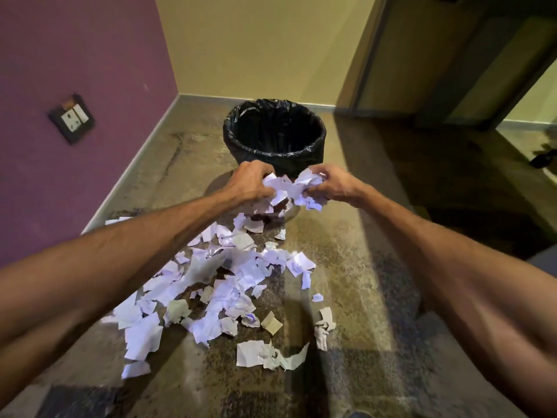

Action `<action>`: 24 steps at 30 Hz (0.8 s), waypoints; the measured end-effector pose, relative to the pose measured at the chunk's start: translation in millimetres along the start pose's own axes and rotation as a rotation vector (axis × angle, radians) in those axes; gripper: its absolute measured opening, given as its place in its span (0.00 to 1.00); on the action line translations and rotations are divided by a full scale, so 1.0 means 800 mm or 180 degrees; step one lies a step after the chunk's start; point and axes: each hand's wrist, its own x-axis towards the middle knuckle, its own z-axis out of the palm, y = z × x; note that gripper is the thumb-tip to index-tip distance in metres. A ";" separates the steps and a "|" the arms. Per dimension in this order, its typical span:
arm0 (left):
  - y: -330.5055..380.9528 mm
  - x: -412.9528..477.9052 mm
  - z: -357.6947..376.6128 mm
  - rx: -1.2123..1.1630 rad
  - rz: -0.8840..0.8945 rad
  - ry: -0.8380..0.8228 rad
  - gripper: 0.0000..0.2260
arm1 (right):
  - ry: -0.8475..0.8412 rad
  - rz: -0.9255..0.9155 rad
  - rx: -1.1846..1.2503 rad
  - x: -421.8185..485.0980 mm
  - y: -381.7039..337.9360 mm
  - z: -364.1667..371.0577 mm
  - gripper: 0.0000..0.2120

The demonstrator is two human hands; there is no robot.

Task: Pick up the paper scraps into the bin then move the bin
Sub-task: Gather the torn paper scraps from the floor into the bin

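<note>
- The left hand (250, 184) and the right hand (334, 185) are cupped toward each other, fingers curled and pressing one loose bundle of paper scraps (291, 191) between them.
- The bundle is held above the floor (346, 297), just short of the near rim of the bin (274, 137). Several pieces hang free from its underside.
- The bin is lined with a black bag, stands open near the far corner of the floor, and looks empty as far as its interior shows.
- Risk: the bundle is held by side pressure only. Any release of pressure before it clears the rim would likely drop pieces in front of the bin.
- Risk: the dangling pieces may catch the liner edge and fall outside.
- The main scrap pile (217, 285) lies spread across the floor beneath the forearms, reaching toward the left wall edge, so most of the collection appears outstanding.
- A wall socket (71, 117) sits on the purple wall to the left; a doorway (482, 70) stands at the right.
- No obstacle lies between the hands and the bin opening.
</note>
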 end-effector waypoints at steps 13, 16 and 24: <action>0.012 0.100 -0.094 -0.0507 -0.0486 0.1647 0.11 | 0.1297 -0.0150 0.0465 0.104 -0.085 -0.081 0.14; 0.004 0.124 -0.080 -0.0754 -0.0672 0.1821 0.16 | 0.1493 -0.0045 0.0535 0.135 -0.079 -0.065 0.16; -0.015 0.171 -0.022 -0.0794 -0.0941 0.1883 0.09 | 0.1729 0.0102 0.0223 0.195 -0.061 -0.033 0.18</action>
